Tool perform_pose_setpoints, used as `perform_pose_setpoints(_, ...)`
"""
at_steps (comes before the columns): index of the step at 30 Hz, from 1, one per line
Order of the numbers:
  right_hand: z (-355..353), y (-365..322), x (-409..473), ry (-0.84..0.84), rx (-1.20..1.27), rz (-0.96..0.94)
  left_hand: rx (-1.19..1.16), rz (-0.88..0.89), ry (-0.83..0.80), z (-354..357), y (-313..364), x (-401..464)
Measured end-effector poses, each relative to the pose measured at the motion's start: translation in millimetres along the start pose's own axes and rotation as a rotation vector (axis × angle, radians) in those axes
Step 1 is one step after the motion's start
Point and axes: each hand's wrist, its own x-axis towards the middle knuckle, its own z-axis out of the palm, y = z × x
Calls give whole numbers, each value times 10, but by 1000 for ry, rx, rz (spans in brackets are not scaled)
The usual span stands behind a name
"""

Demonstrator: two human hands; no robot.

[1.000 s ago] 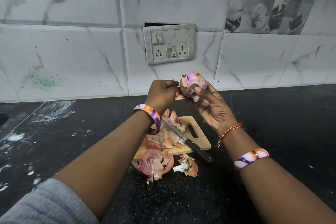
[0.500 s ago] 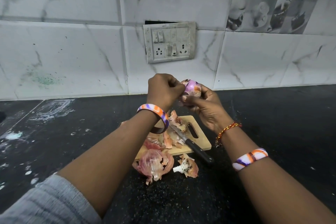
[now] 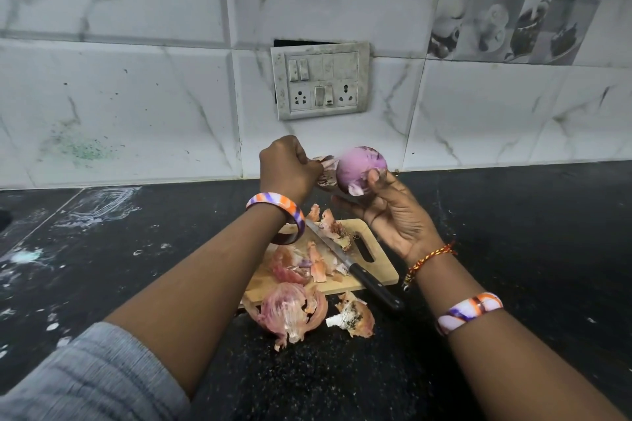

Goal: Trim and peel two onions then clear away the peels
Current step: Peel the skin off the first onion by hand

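A purple onion [image 3: 360, 168] is held up above the wooden cutting board [image 3: 378, 267], gripped in the fingers of my right hand [image 3: 393, 215]. My left hand [image 3: 287, 169] is curled to its left and pinches a flap of peel [image 3: 324, 169] that still hangs from the onion. A black-handled knife [image 3: 355, 268] lies diagonally across the board among several torn peels [image 3: 301, 263]. A large pink peel [image 3: 290, 313] and a cut root end [image 3: 352, 316] lie on the counter in front of the board.
The black speckled counter [image 3: 513, 232] stretches to both sides, with white smears at the left. A marble-tiled wall with a switch and socket plate [image 3: 321, 80] stands close behind my hands.
The onion has turned in my right hand, so more bare purple surface shows. My left hand has drawn a flap of peel away to the left.
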Motion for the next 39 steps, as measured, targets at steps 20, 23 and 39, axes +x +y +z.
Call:
perform_pose_setpoints(20, -123, -108, 11, 4, -117, -21, -200, -75, -417, 77, 239, -118)
perform_pose_setpoints(23, -81, -108, -20, -1, -140, -38, -167, -52, -378, 81, 211, -138)
perform_pose_setpoints(39, -48, -100, -29, 32, -194, -66, 27, 199, -289, 77, 142, -149)
